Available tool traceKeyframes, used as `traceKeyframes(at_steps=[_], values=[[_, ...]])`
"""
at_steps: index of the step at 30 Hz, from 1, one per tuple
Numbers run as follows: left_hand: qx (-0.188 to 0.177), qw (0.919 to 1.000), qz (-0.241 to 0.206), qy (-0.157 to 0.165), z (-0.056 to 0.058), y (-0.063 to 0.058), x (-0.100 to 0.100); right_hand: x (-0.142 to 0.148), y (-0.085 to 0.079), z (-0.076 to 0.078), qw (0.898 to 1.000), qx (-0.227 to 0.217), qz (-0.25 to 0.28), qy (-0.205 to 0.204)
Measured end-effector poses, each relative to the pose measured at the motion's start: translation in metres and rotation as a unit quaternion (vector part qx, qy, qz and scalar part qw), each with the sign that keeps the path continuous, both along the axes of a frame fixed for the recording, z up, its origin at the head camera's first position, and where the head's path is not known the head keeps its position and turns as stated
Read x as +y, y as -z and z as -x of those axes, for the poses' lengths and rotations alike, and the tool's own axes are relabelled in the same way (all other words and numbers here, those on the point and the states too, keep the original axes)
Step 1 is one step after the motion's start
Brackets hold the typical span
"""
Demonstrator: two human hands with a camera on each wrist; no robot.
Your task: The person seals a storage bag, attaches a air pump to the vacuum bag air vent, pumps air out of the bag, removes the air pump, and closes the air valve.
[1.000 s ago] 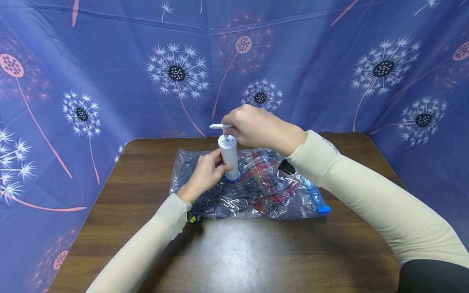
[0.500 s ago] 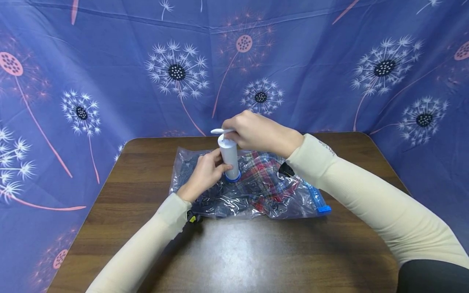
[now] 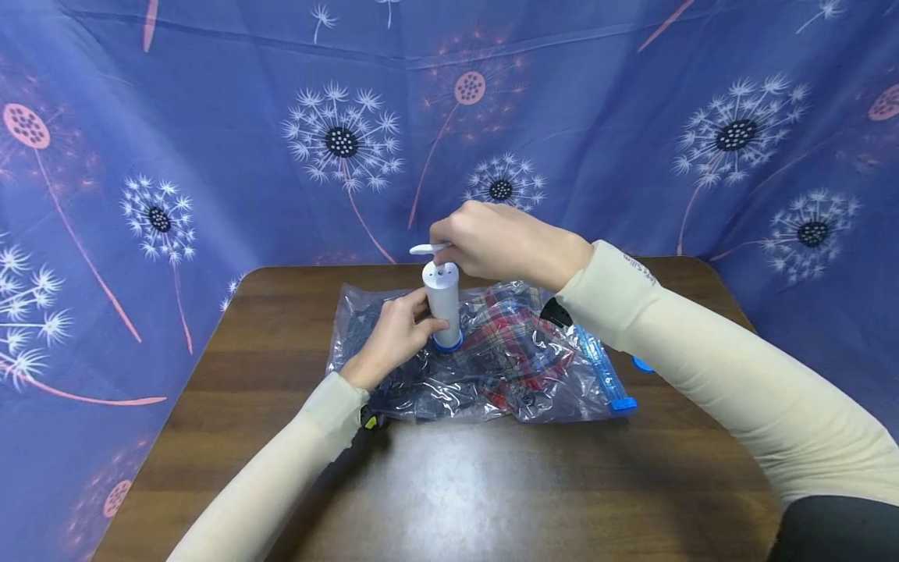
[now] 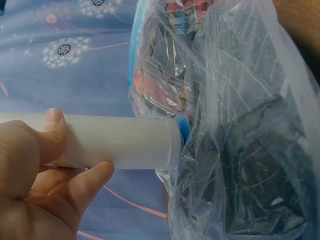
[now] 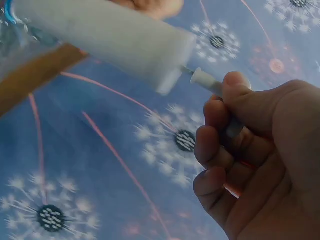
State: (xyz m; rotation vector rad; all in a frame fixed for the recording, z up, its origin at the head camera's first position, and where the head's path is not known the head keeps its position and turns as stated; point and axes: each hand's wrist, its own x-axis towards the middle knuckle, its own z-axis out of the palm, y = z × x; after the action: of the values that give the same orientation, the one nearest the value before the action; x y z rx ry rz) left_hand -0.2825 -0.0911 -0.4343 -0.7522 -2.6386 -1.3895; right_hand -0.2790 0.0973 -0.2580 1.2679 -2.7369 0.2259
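A white hand pump [image 3: 443,303] stands upright on a clear plastic storage bag [image 3: 562,400], its blue base ring [image 4: 185,129] against the film. My left hand [image 3: 395,336] grips the pump's barrel, thumb and fingers on either side of it. Above, my right hand [image 3: 500,242] holds the pump's white T-shaped handle [image 3: 424,249]. A short length of rod [image 5: 187,69] shows between handle and barrel in the right wrist view. Through the film I see red plaid cloth [image 3: 518,332] and dark cloth [image 4: 265,165].
Blue zip strips with a slider [image 3: 623,404] run along the bag's right end. A blue round piece [image 3: 642,364] lies beyond it, partly behind my right sleeve. A black and yellow object [image 3: 371,420] sits by my left wrist. Patterned blue fabric [image 3: 232,117] hangs behind the wooden table [image 3: 232,437].
The right hand pushed the handle down onto the barrel, then lifted it again slightly. The left hand stays on the barrel. The blue round piece has come into view beside my right sleeve.
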Motion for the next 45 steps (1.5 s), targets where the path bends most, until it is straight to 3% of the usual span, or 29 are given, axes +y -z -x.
traceKeyframes(at_steps=[6,11,15,20,24,30,36,45], values=[[0.002,0.9999,-0.015,0.005,0.001,0.001,-0.001,0.002,-0.044,-0.006,0.996,0.058,0.057,-0.02],[0.008,0.9998,-0.018,0.002,0.002,0.003,-0.001,0.01,-0.075,-0.013,0.976,0.166,0.129,-0.058],[0.011,0.9998,-0.015,-0.003,0.002,0.004,-0.001,0.015,-0.083,-0.013,0.957,0.232,0.161,-0.072],[0.011,0.9999,-0.009,-0.007,0.002,0.005,-0.002,0.017,-0.079,-0.007,0.94,0.273,0.187,-0.084],[0.014,0.9999,-0.004,-0.008,0.002,0.004,-0.002,0.016,-0.077,-0.007,0.937,0.273,0.2,-0.086],[0.007,0.9997,-0.007,-0.023,0.001,0.004,-0.004,0.011,-0.072,-0.013,0.943,0.239,0.209,-0.1],[0.0,0.9997,-0.015,-0.017,0.0,0.005,-0.003,0.007,-0.056,-0.012,0.946,0.209,0.224,-0.107],[-0.007,0.9997,-0.016,-0.018,-0.001,0.005,-0.003,0.004,-0.013,-0.006,0.981,0.099,0.147,-0.082]])
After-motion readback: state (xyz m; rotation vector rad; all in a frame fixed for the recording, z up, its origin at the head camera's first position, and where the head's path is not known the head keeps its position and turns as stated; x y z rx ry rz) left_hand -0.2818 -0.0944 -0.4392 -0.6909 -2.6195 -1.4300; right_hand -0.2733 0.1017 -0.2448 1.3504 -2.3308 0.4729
